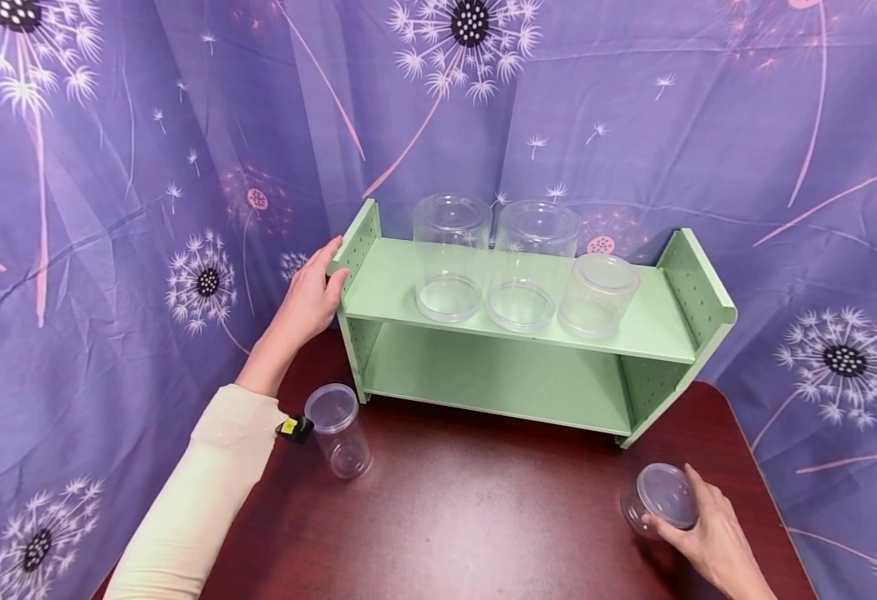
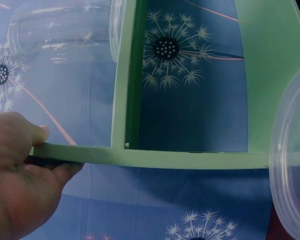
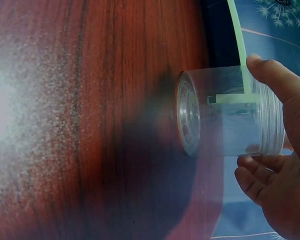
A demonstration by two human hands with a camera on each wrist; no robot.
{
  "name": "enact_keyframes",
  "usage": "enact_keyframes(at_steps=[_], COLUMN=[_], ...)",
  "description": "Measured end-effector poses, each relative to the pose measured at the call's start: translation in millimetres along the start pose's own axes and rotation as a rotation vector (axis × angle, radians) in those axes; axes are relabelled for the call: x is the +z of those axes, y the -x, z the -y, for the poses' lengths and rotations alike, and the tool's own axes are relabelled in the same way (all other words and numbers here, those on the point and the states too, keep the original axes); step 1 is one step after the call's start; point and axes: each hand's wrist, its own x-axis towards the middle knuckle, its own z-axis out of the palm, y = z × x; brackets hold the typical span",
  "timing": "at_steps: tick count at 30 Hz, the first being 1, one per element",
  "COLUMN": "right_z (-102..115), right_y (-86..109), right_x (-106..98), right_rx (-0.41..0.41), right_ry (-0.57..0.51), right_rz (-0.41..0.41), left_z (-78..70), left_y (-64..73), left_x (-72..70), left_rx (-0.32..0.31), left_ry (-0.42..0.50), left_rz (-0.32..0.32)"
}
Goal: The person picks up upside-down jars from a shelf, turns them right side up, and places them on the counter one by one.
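My left hand [image 1: 311, 292] grips the left side panel of a green two-tier shelf [image 1: 468, 400], thumb on one face and fingers on the other. In the left wrist view that hand [image 2: 25, 175] pinches the panel's edge. At the front right of the table, my right hand [image 1: 712, 533] holds a short clear plastic jar [image 1: 664, 500] around its lidded top. The right wrist view shows the jar [image 3: 225, 115] with thumb on one side and fingers on the other, its base close over the table. A taller clear lidded jar [image 1: 341, 437] stands beside my left wrist.
On the upper shelf board stand two tall clear jars [image 1: 451, 258] and one short clear jar [image 1: 598, 296]. The dark red wooden table [image 1: 468, 517] ends at a right edge near my right hand. A purple dandelion-print curtain [image 1: 258, 125] hangs behind and on both sides.
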Motion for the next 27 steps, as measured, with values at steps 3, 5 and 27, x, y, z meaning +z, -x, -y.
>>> enact_keyframes(at_steps=[3,5,27], right_z=[2,4,74], right_y=[0.1,-1.3,-75.8], right_x=[-3,-6,-97], right_rx=[0.039,0.062,0.077], right_ry=[-0.012,-0.028,-0.275], right_rz=[0.030,0.038,-0.184], left_z=[0.9,1.1,1.8], left_y=[-0.4,-0.5,-0.9], left_x=[0.8,1.0,0.8], left_rx=[0.001,0.001,0.000], left_ry=[-0.002,-0.003,0.012], left_rz=[-0.004,-0.007,-0.006])
